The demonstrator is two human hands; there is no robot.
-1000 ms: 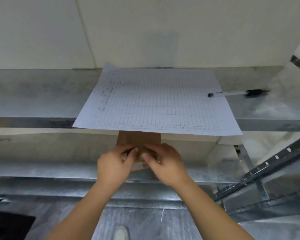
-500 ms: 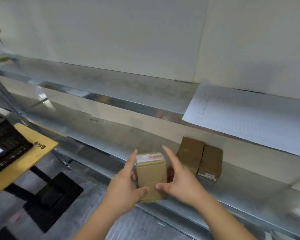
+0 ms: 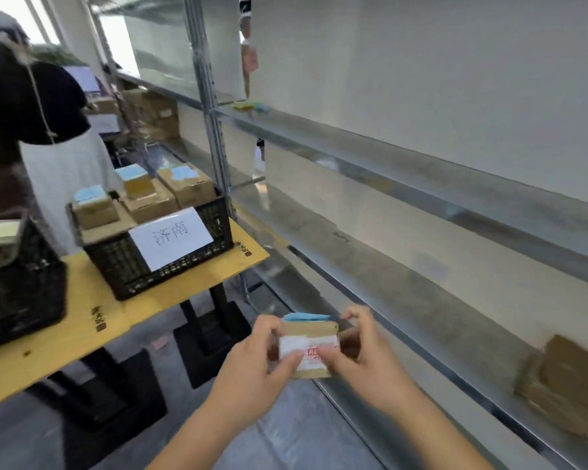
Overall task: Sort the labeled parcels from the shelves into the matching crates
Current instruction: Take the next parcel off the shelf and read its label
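I hold a small brown cardboard parcel (image 3: 311, 330) in front of me with both hands; it carries a white label with red characters and a blue slip on its top edge. My left hand (image 3: 252, 364) grips its left side, thumb across the label. My right hand (image 3: 360, 354) grips its right side. A black crate (image 3: 126, 266) with a white handwritten sign (image 3: 170, 237) stands on the yellow table (image 3: 82, 310) to the left, holding several brown parcels with blue slips. Two more brown parcels (image 3: 564, 385) lie on the metal shelf (image 3: 421, 320) at the right.
A second black crate (image 3: 17, 286) stands at the table's left end. A person in a dark top (image 3: 31, 100) stands behind the table. More cartons (image 3: 153, 113) fill the far shelf bay. A shelf upright (image 3: 211, 130) rises beside the table corner.
My view has swung left from the shelf toward the table and crates. The parcel has come off the shelf and turned so its label faces me, both hands still on it.
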